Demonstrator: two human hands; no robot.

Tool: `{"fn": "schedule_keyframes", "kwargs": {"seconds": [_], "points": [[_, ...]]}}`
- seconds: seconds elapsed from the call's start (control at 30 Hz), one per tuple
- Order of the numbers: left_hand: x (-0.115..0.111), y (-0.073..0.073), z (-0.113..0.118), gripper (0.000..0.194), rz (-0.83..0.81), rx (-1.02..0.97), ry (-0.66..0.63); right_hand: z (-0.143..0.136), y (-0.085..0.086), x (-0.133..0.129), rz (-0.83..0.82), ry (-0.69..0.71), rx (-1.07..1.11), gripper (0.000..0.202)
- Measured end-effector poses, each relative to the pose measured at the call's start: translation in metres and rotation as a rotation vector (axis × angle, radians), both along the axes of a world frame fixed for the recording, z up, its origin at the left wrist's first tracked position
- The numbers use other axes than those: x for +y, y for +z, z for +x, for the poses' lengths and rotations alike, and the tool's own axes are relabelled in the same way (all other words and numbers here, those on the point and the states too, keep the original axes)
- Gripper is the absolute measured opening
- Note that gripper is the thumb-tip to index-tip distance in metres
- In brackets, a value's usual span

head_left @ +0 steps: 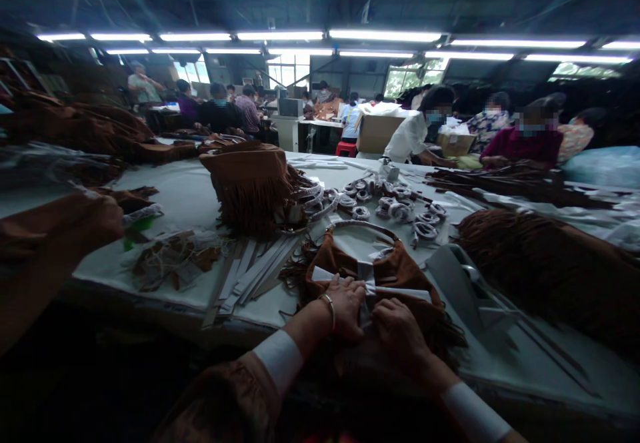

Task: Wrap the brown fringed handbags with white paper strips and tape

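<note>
– How do our fingers lie?
– Our left hand (345, 304) rests with fingers loosely spread over the white strip (406, 292); our right hand (399, 328) curls beside it, and we can't tell if it pinches anything
– And the fringed bag (414, 264)?
– Under both hands, near the table (173, 193) edge, right of the pale strips (257, 275)
– Then we'd best press evenly, keeping the grey band (367, 271) straight

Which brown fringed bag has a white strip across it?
The front bag, touched by the wearer's left hand; the upright bag farther back shows none.
</note>
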State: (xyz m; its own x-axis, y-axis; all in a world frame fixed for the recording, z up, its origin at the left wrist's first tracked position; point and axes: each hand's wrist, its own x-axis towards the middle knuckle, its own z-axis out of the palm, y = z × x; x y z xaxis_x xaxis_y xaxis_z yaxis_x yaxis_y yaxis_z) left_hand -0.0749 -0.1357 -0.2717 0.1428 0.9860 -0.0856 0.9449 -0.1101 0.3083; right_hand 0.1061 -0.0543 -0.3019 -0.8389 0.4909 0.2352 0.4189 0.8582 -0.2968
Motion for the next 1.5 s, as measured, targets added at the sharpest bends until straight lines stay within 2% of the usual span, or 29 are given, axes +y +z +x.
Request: {"fn": "schedule_keyframes", "kwargs": {"seconds": [0.17,0.3,0.47,0.57,0.63,0.73,0.8,0.87,1.0,1.1,1.17,1.23,1.33,1.5], "points": [[-0.002,0.002,-0.001,0.087,0.004,-0.012,-0.012,0.0,-0.005,-0.001,0.016,-0.028,-0.024,0.021],[0.0,-0.001,0.002,0.092,0.027,-0.047,0.035,-0.001,-0.005,0.001,-0.01,-0.041,-0.036,0.019],[0.001,-0.007,0.007,0.067,0.071,-0.032,0.106,-0.004,-0.006,0.003,0.012,-0.091,-0.05,0.014],[0.002,-0.007,0.007,0.065,0.07,-0.026,0.109,-0.005,-0.002,0.006,0.006,-0.098,-0.003,0.015],[0.002,-0.006,0.007,0.067,0.055,-0.023,0.115,-0.002,0.003,0.007,-0.013,-0.063,0.095,0.017],[0.003,-0.007,0.007,0.069,0.048,-0.033,0.128,0.009,0.011,0.003,0.047,0.078,0.218,0.021],[0.004,-0.008,0.008,0.068,0.048,-0.039,0.131,0.018,0.012,-0.003,0.128,0.185,0.17,0.018],[0.004,-0.009,0.008,0.067,0.051,-0.046,0.132,0.026,0.009,-0.01,0.177,0.235,0.068,0.02],[0.002,-0.009,0.008,0.057,0.095,-0.052,0.142,0.028,0.0,-0.017,0.174,0.179,-0.077,0.038],[-0.006,-0.007,0.011,0.053,0.208,-0.05,0.166,0.023,0.0,-0.017,0.122,0.132,-0.167,0.045],[-0.014,-0.007,0.016,0.04,0.325,-0.05,0.134,0.02,0.003,-0.017,0.094,0.11,-0.184,0.044],[-0.022,-0.01,0.023,0.023,0.394,-0.055,0.003,0.018,0.005,-0.017,0.059,0.101,-0.187,0.034],[-0.033,-0.02,0.03,0.018,0.372,-0.069,-0.179,0.018,0.008,-0.018,-0.012,0.1,-0.173,0.023],[-0.04,-0.036,0.031,0.017,0.415,-0.085,-0.161,0.02,0.015,-0.012,-0.069,0.115,-0.174,0.033]]}}
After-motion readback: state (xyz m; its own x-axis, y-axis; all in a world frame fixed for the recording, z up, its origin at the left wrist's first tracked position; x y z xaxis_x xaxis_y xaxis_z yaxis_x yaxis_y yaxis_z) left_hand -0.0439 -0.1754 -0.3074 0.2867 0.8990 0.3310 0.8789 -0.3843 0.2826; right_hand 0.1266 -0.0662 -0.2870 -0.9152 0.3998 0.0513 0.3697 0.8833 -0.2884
